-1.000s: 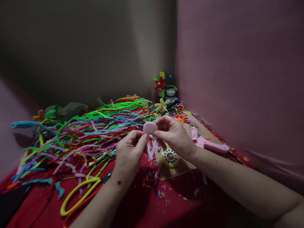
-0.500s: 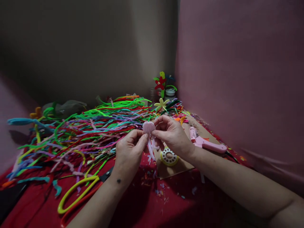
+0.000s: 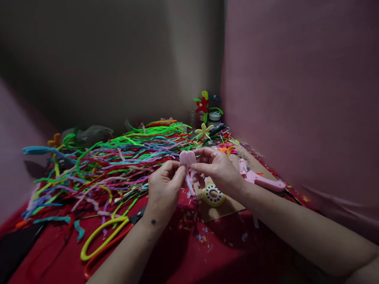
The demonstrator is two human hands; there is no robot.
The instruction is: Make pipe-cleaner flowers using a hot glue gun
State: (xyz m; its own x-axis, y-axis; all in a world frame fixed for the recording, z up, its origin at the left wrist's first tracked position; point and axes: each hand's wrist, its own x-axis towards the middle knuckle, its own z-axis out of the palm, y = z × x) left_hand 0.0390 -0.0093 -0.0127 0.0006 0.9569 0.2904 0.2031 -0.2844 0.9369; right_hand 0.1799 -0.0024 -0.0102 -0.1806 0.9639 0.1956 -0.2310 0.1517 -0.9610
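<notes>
Both hands meet over the red cloth and pinch one small pink pipe-cleaner shape (image 3: pixel 187 158), a rounded loop with its tails hanging below. My left hand (image 3: pixel 164 189) grips it from the left with thumb and forefinger pressed together. My right hand (image 3: pixel 216 167) pinches it from the right, fingers curled. Below the hands lies a round yellow-and-white roll (image 3: pixel 213 194) on a piece of brown cardboard (image 3: pixel 225 207).
A large heap of pipe cleaners (image 3: pixel 118 157) in many colours covers the left and middle of the red table (image 3: pixel 189 252). Yellow-handled scissors (image 3: pixel 103 236) lie at the front left. A pink glue gun (image 3: pixel 260 179) lies right. Pipe-cleaner flowers (image 3: pixel 204 104) and a jar stand in the far corner.
The hands stay pinched on the pink shape, and its hanging tails have come closer together. The view has shifted slightly.
</notes>
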